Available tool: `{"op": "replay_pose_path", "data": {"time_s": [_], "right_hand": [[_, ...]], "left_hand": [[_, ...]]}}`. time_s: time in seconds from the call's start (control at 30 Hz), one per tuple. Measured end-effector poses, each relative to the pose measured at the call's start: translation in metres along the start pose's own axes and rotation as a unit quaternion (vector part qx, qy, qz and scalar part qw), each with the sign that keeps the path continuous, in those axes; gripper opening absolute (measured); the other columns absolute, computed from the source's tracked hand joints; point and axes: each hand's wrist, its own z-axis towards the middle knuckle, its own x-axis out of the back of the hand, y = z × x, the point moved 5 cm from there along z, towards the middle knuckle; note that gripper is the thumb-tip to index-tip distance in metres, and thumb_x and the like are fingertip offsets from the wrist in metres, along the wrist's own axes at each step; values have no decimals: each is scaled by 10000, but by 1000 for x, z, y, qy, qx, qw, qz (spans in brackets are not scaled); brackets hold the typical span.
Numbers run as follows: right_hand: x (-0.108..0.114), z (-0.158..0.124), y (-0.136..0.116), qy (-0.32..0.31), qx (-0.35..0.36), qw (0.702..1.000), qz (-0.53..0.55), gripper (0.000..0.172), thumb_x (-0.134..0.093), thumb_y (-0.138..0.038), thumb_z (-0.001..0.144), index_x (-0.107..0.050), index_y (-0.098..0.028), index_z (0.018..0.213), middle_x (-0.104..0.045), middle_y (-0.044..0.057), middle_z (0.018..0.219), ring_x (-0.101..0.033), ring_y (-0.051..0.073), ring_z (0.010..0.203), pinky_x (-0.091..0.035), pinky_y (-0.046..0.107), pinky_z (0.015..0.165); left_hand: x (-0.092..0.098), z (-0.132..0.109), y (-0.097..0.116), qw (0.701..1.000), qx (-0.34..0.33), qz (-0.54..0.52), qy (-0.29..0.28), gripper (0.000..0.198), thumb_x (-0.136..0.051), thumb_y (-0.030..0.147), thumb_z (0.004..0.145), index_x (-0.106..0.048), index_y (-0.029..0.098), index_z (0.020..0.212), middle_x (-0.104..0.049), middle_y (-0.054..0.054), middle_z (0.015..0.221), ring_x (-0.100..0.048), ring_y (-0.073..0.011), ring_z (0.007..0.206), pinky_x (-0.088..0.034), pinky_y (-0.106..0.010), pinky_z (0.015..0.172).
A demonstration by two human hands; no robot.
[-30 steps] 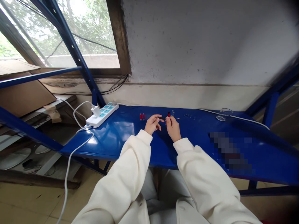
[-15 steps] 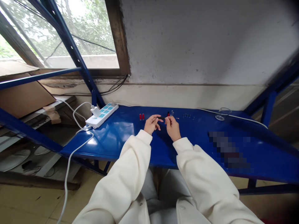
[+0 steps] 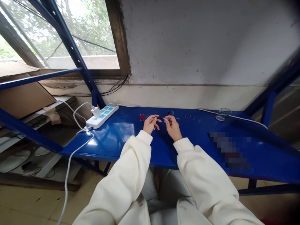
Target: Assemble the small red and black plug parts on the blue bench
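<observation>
Thin dark rod-like piece [image 3: 163, 118] lies crosswise above the blue metal tabletop [image 3: 122, 134], long axis left to right, bridging my hands, my left hand [image 3: 150, 124] pinching one end and my right hand [image 3: 172, 127] the other.
</observation>
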Motion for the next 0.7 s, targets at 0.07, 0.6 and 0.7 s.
{"op": "replay_pose_path", "data": {"time_s": [0.07,0.6,0.7], "right_hand": [[1,0,-3,0,10,1000,-11,280,-400,-417,827,-495,-185,952,-602,65,851,-548,127,595,-434,265,581],[-4,-3,-11,-69,55,995,-44,285,-365,-363,847,-518,-198,1022,-613,58,842,-578,155,696,-445,273,641],[-5,-3,-6,-82,36,992,-92,250,-371,-342,847,-505,-201,1003,-609,40,777,-561,153,630,-424,271,609]], "left_hand": [[-1,-1,1,1000,-2,-10,-6,411,-553,446,737,-520,123,989,-625,-47,754,-528,-73,373,-258,-174,326],[1,-1,2,1000,0,5,28,432,-651,441,639,-556,112,902,-636,-42,704,-506,-64,362,-260,-177,321],[7,0,3,996,-20,21,87,392,-653,431,640,-561,109,844,-609,-15,624,-468,-52,332,-268,-179,315]]}}
